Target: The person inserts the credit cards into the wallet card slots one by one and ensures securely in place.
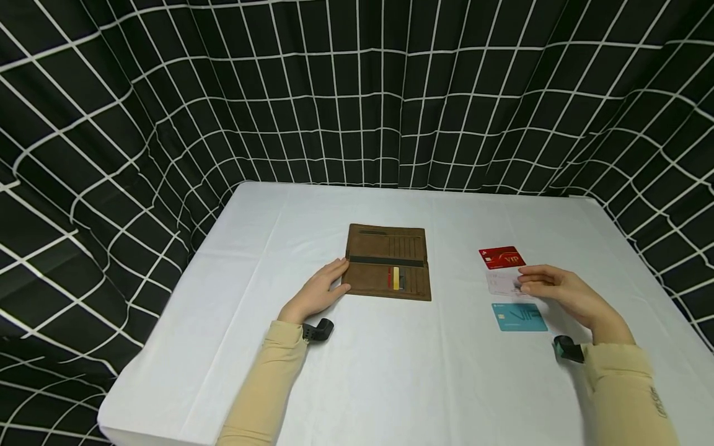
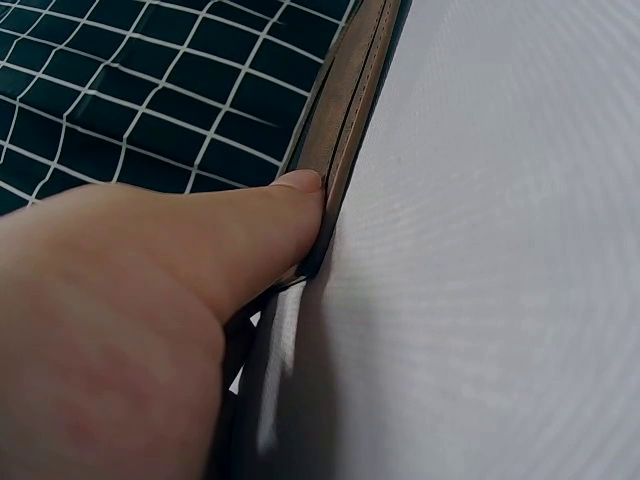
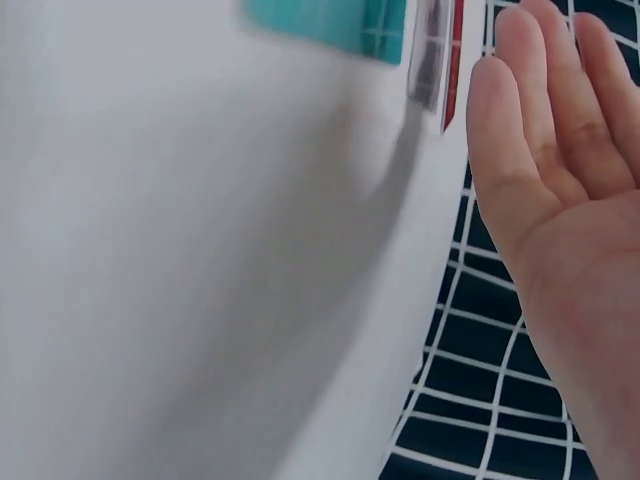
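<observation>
A brown wallet point(image 1: 372, 249) lies unfolded on the table, with several card edges point(image 1: 396, 279) showing in its near half. My left hand point(image 1: 316, 291) rests at the wallet's left side, fingertips and thumb on its edge. The left wrist view shows the thumb point(image 2: 285, 205) against the stitched wallet edge point(image 2: 345, 110); the other fingers are hidden. On the right lie a red VIP card point(image 1: 496, 257), a pale see-through card point(image 1: 502, 282) and a teal VIP card point(image 1: 520, 317). Fingers extended, my right hand point(image 1: 569, 294) overlaps the pale card's right end in the head view.
A white cloth covers the table point(image 1: 223, 353). Black curtains point(image 1: 312, 93) with a white grid hang behind it and along both sides. Each wrist wears a dark camera band, such as the left one point(image 1: 318, 330).
</observation>
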The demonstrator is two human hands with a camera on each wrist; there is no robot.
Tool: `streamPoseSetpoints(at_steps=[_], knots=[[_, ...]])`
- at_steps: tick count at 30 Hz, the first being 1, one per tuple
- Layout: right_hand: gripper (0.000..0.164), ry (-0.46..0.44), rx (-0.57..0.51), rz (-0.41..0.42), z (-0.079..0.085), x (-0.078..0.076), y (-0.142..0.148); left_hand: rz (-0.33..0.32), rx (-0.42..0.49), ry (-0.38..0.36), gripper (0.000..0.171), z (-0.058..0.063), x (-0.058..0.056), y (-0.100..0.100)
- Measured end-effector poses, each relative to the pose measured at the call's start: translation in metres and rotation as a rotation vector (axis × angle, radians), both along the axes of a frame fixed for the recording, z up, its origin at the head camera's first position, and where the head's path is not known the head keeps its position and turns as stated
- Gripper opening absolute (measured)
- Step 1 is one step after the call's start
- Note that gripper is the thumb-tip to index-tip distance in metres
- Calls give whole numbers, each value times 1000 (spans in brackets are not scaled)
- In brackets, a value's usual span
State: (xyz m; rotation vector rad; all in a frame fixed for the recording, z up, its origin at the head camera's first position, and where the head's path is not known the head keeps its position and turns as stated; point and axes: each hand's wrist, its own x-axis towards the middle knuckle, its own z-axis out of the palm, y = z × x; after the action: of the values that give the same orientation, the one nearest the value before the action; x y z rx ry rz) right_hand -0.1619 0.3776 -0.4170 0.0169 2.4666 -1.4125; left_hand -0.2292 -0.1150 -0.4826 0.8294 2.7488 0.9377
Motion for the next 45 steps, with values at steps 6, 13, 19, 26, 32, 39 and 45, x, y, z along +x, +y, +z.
streamPoseSetpoints(at_steps=[6, 13, 19, 26, 32, 39, 45], knots=[[55, 37, -14, 43, -4, 10, 8, 7, -10, -4, 59, 0, 0, 0], [56, 40, -5, 74, -8, 20, 14, 7, -10, -3, 59, 0, -1, 0], [62, 23, 71, 87, -11, 25, 19, 14, -17, -3, 59, 0, -1, 0], [64, 1, 89, 88, -13, 31, 24, 13, -13, -9, 59, -1, -1, 0], [61, 15, 110, 89, -15, 33, 25, 12, -5, 3, 59, -2, -1, -1], [65, 1, 176, 76, -20, 33, 21, 14, 3, 7, 59, -2, 0, 0], [66, 5, 197, 65, -23, 34, 17, 10, -9, -6, 60, -1, -1, 0]])
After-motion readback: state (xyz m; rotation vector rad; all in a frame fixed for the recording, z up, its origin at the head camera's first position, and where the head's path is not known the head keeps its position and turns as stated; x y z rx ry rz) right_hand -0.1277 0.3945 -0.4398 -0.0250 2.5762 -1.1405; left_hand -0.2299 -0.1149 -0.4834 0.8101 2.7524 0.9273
